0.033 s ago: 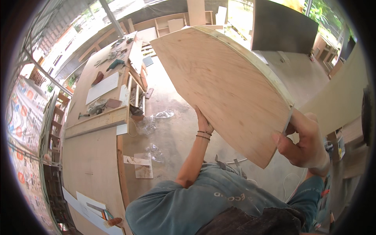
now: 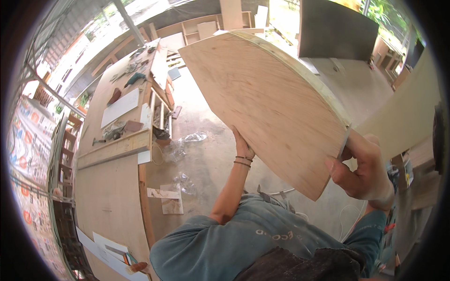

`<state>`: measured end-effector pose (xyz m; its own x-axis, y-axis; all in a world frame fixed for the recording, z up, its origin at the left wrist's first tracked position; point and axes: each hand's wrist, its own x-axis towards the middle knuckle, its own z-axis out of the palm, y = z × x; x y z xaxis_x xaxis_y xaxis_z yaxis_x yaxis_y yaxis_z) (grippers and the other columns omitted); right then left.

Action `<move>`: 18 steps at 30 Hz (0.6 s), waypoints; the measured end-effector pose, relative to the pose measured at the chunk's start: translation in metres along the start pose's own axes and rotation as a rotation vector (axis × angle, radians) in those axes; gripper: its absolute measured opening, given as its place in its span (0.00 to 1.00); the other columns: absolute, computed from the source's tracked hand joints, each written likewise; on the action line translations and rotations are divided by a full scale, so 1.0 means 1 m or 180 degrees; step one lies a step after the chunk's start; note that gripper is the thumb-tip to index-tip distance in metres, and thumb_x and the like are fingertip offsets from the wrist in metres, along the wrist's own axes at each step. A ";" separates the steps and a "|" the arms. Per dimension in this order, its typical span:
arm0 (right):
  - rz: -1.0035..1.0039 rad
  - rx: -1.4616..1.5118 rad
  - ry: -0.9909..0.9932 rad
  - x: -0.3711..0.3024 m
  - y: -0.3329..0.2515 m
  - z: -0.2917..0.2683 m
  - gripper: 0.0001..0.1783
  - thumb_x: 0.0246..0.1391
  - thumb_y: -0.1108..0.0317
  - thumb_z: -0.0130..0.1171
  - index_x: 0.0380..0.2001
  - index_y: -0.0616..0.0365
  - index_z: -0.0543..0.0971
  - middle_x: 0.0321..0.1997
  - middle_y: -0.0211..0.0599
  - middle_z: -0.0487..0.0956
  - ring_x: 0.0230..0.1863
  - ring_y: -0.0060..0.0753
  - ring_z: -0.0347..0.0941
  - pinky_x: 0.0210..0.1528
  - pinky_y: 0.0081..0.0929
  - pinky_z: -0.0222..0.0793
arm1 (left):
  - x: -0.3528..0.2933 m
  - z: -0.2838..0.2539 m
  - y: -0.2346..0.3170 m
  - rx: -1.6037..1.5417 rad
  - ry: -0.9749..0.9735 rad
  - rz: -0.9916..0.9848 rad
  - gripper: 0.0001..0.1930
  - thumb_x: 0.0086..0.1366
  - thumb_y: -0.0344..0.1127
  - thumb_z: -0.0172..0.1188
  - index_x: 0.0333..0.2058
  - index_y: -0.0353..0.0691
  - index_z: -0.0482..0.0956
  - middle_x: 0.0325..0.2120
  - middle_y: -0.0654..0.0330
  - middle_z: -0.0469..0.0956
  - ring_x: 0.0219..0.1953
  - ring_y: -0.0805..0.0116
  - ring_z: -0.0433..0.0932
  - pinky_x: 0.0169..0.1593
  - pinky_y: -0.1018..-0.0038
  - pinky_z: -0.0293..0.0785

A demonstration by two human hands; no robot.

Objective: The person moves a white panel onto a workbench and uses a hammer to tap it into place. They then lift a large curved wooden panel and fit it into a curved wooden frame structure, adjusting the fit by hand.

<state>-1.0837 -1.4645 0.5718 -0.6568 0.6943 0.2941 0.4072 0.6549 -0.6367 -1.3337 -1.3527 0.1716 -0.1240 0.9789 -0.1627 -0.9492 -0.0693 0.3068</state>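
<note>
A large plywood panel (image 2: 272, 107) is held up off the floor in front of me, tilted, with a paler strip of wood (image 2: 304, 68) along its far edge. My left hand (image 2: 243, 144), with dark bands at the wrist, supports the panel's near left edge. Its thumb lies along that edge, and the other fingers are hidden behind the board. At the right end, my right hand (image 2: 363, 171) grips the panel's short edge between thumb and curled fingers.
On the left runs a long workbench (image 2: 110, 187) with a green power drill (image 2: 135, 79), a hammer (image 2: 99, 141), a white sheet (image 2: 119, 108) and a brush (image 2: 136, 267). Clear plastic wrap (image 2: 187, 182) litters the floor. A large dark board (image 2: 338, 30) stands at the back right.
The surroundings sit slightly further left in the picture. Both hands keep the same hold on the panel.
</note>
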 end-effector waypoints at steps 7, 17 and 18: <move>0.0031 0.0286 0.0551 0.024 0.136 -0.042 0.15 0.52 0.69 0.63 0.43 0.63 0.78 0.29 0.44 0.82 0.30 0.46 0.84 0.37 0.34 0.81 | 0.090 0.039 -0.070 0.2030 -0.0135 0.0980 0.49 0.65 0.68 0.56 0.72 0.40 0.53 0.71 0.47 0.57 0.70 0.51 0.61 0.69 0.54 0.64; 0.1149 0.0656 0.1062 0.130 0.396 -0.083 0.16 0.59 0.65 0.65 0.45 0.65 0.79 0.33 0.48 0.83 0.33 0.44 0.82 0.37 0.33 0.75 | 0.373 0.024 -0.172 0.0277 -0.0609 -0.0165 0.35 0.73 0.62 0.48 0.69 0.49 0.56 0.67 0.57 0.62 0.68 0.54 0.63 0.70 0.49 0.61; 0.1281 0.0761 0.1182 0.138 0.419 -0.089 0.16 0.60 0.64 0.63 0.46 0.64 0.79 0.34 0.49 0.84 0.36 0.44 0.83 0.39 0.34 0.75 | 0.397 0.033 -0.182 0.0471 -0.0619 -0.0049 0.35 0.74 0.62 0.46 0.70 0.49 0.55 0.67 0.57 0.62 0.68 0.54 0.63 0.70 0.50 0.61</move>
<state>-0.9476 -1.0680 0.4091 -0.1972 0.9600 0.1985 0.3956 0.2632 -0.8799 -1.2002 -0.9446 0.0822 -0.0384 0.9992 0.0108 -0.8961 -0.0392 0.4421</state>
